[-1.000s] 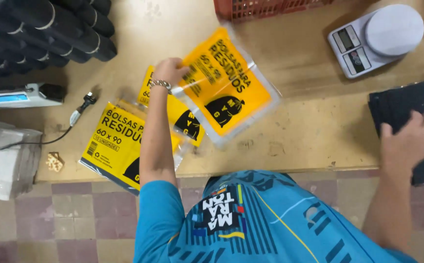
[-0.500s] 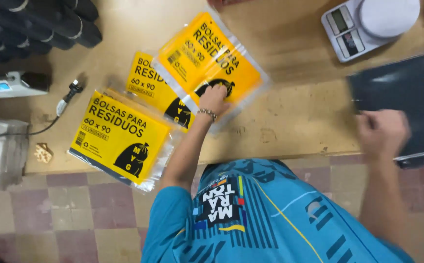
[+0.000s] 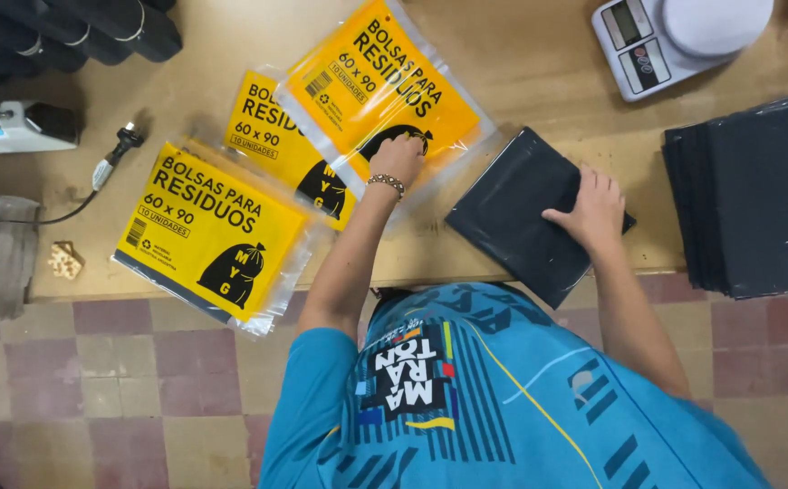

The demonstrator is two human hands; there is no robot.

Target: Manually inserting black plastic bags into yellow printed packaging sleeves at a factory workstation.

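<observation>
One head cam, on my head, looking steeply down past my chest at the table (image 3: 539,54) edge and tiled floor (image 3: 122,398). Close range, arm's reach. Far side of table at frame top. No second view.

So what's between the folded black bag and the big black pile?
Just bare table. In the head view, a thin strip of wood shows between the folded bag and the pile; they don't touch.

A packing workshop: yellow bag packets (image 3: 217,231) mid-frame, digital scale (image 3: 675,36) upper right, black rolls (image 3: 68,32) upper left on the tabletop (image 3: 539,72).
</observation>
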